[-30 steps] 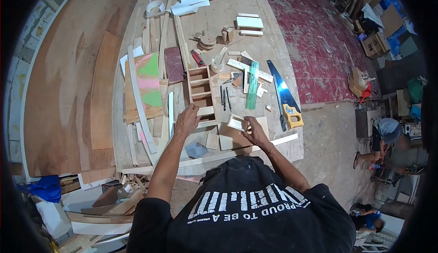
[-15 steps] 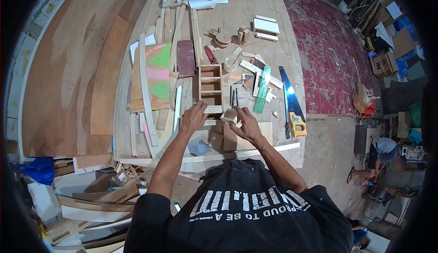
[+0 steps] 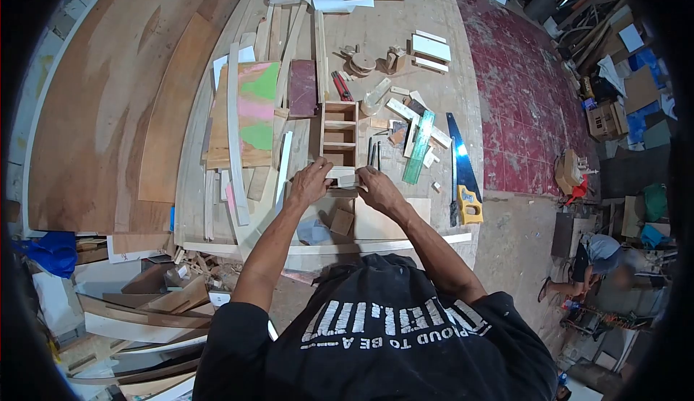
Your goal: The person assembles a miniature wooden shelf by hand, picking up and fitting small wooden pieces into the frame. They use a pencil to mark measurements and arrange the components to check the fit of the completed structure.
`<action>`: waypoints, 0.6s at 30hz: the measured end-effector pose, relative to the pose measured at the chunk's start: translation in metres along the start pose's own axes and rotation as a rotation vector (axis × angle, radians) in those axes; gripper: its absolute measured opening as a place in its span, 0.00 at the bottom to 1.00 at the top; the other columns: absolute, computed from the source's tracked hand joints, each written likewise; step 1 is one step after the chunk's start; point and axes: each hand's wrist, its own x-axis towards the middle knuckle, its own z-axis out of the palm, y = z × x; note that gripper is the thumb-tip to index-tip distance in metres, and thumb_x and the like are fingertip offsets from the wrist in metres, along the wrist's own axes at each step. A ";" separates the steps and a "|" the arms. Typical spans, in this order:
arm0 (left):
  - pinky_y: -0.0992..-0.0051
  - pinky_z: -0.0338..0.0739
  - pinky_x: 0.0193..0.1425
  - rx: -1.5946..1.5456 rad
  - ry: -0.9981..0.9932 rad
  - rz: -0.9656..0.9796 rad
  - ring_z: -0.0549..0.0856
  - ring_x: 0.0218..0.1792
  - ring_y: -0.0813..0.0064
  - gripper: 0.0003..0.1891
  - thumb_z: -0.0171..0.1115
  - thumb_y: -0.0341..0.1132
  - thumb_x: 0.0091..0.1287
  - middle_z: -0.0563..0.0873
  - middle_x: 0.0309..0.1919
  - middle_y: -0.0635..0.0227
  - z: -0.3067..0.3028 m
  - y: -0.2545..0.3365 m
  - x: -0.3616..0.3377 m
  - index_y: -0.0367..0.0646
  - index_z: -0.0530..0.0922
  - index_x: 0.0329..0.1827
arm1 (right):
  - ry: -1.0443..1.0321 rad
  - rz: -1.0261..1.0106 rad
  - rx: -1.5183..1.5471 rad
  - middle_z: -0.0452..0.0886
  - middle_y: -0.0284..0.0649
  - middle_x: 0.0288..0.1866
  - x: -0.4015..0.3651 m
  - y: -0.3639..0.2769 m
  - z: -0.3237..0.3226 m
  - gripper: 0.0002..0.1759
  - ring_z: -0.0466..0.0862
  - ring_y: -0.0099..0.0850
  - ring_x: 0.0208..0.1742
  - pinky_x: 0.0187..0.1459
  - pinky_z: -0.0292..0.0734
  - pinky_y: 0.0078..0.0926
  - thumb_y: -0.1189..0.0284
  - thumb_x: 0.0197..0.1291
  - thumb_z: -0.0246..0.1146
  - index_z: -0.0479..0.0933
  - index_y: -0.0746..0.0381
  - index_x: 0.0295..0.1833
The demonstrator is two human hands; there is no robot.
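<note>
A narrow wooden compartment frame [image 3: 356, 130] lies lengthwise in front of me, split by crosswise dividers. My left hand [image 3: 311, 184] is closed around its near left corner, with the fingertips at the edge. Across from it, my right hand [image 3: 382, 191] pinches a small pale wooden box [image 3: 348, 180] by its right end. That box sits level at the near end of the frame, between my two hands. Part of it is hidden behind my fingers. Just below lie a small square wooden block [image 3: 342, 221] and a flat light board [image 3: 394, 220].
A handsaw [image 3: 466, 173] lies right, beside a green ruler [image 3: 419, 148] and wood offcuts. A red cutter [image 3: 342, 85] is beyond the frame. Left are a painted board [image 3: 256, 108] and long strips. A person [image 3: 596, 256] crouches at the far right.
My right hand has moved left with the small box, turning it level against the frame's near end. My left hand stays at the frame's corner. The whole view has shifted slightly.
</note>
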 end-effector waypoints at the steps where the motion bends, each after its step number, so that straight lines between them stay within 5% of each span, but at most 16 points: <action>1: 0.59 0.80 0.55 -0.010 0.004 0.005 0.83 0.53 0.54 0.20 0.66 0.29 0.61 0.78 0.55 0.61 0.000 0.000 0.000 0.41 0.77 0.58 | -0.010 -0.018 -0.013 0.79 0.53 0.43 0.004 0.000 0.004 0.13 0.83 0.53 0.44 0.45 0.80 0.48 0.74 0.56 0.64 0.72 0.67 0.45; 8: 0.60 0.78 0.60 -0.061 -0.004 0.040 0.81 0.56 0.53 0.26 0.60 0.16 0.51 0.78 0.56 0.60 0.008 -0.016 0.003 0.38 0.78 0.57 | 0.008 -0.066 -0.183 0.76 0.47 0.47 0.009 -0.008 0.023 0.09 0.82 0.47 0.46 0.47 0.80 0.43 0.70 0.62 0.61 0.74 0.64 0.44; 18: 0.58 0.80 0.56 -0.043 -0.039 0.050 0.83 0.53 0.54 0.22 0.64 0.25 0.58 0.77 0.56 0.62 -0.002 -0.009 0.001 0.42 0.77 0.58 | -0.050 0.065 -0.201 0.81 0.46 0.42 -0.024 -0.016 -0.007 0.10 0.83 0.46 0.47 0.46 0.80 0.42 0.67 0.66 0.58 0.74 0.61 0.46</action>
